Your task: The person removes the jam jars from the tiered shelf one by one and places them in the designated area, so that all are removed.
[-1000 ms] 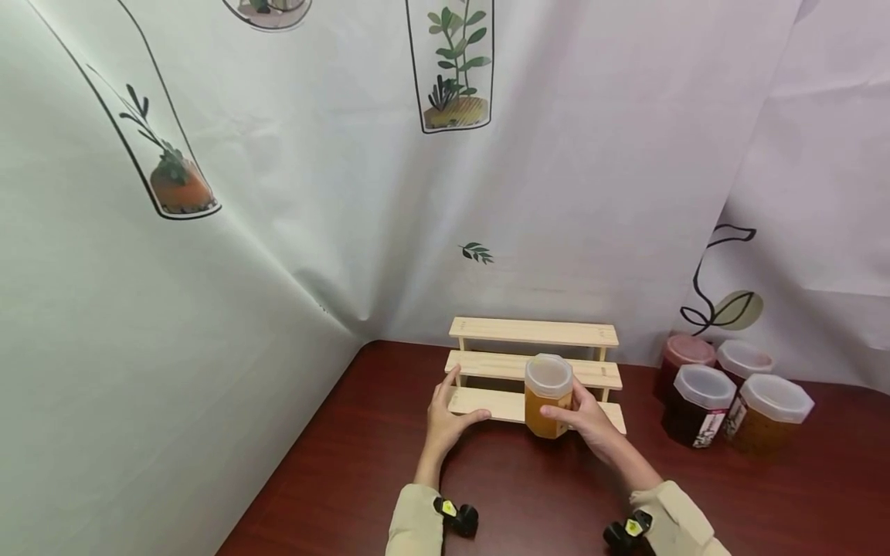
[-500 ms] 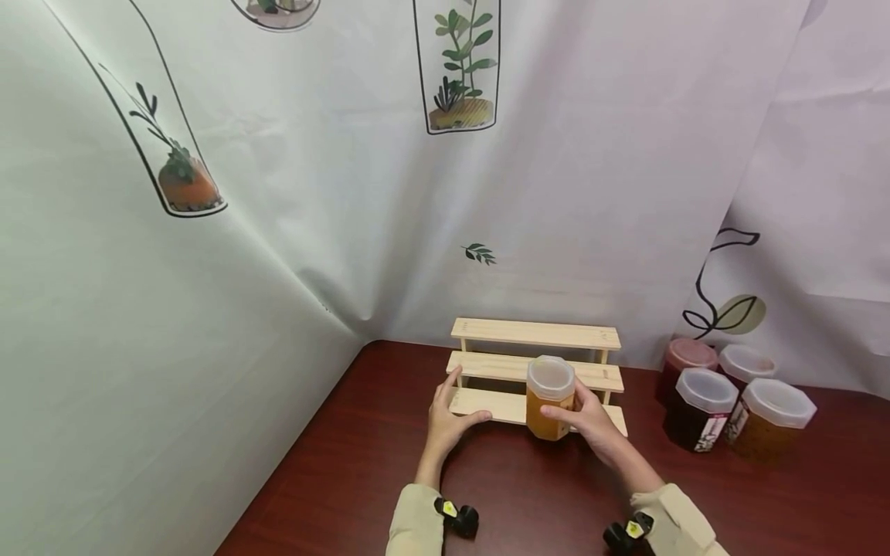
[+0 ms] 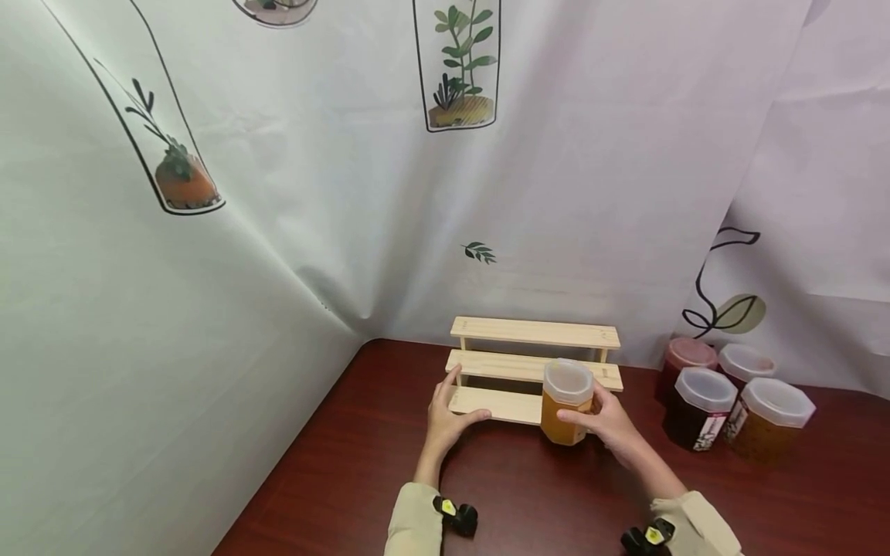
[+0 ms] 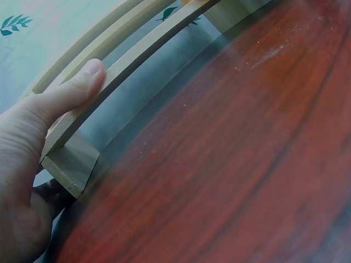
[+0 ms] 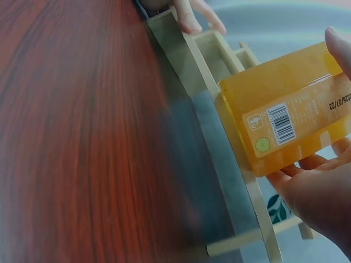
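My right hand [image 3: 612, 425] holds a plastic jar [image 3: 560, 413] of amber-orange contents with a translucent white lid, thumb on one side and fingers on the other. The jar is upright and overlaps the front tread of a three-step wooden display shelf [image 3: 535, 332]. In the right wrist view, a barcode label [image 5: 281, 124] shows on the jar, and its base is close over the shelf's front board [image 5: 204, 71]. My left hand [image 3: 445, 425] grips the shelf's left end. Its thumb [image 4: 82, 87] lies on the front board in the left wrist view; its fingers are partly hidden behind the end leg.
To the right of the shelf stand several lidded jars: a red one [image 3: 684, 363], a dark one [image 3: 691, 421], an amber one [image 3: 765, 432] and another behind [image 3: 745, 360]. A plant-print white cloth [image 3: 591, 193] hangs behind the dark red wooden table [image 3: 348, 479].
My right hand has shifted the jar to the right along the front step and slightly nearer to me. The left hand stays at the shelf's left end.
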`<state>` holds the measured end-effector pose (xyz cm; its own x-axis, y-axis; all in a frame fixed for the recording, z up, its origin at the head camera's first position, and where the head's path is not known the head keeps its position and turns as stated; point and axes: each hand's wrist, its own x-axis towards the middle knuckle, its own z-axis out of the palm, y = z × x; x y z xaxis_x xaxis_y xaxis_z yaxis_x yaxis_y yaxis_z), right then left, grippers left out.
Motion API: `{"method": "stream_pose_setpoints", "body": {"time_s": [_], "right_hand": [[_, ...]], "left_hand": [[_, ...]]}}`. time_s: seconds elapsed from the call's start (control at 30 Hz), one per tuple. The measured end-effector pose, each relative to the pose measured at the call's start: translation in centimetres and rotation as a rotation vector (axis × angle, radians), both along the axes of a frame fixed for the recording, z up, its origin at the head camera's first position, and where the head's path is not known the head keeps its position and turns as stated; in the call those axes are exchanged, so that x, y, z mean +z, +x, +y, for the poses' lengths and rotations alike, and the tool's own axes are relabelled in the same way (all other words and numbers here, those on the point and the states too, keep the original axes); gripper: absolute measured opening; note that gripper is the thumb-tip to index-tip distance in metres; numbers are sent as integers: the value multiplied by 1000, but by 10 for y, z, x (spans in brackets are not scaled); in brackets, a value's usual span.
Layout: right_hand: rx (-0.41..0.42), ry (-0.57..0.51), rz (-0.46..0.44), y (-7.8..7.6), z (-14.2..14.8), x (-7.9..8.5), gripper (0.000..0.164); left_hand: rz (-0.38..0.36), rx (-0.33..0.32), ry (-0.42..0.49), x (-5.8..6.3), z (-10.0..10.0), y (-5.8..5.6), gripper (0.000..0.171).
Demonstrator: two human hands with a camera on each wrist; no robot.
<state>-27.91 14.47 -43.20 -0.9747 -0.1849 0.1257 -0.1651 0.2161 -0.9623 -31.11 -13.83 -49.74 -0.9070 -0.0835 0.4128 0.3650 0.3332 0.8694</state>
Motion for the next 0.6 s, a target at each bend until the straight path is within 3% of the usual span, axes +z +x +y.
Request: {"method": "stream_pose_setpoints", "body": {"time_s": [0.4,0.6], "right_hand": [[-78,9,64,15,39,-1,70],[-166,-29,75,25,59,-7,57]], "left_hand": [[-14,-6,26,2,0,-2,94],[-21,5,29,0,1,1,95]]}}
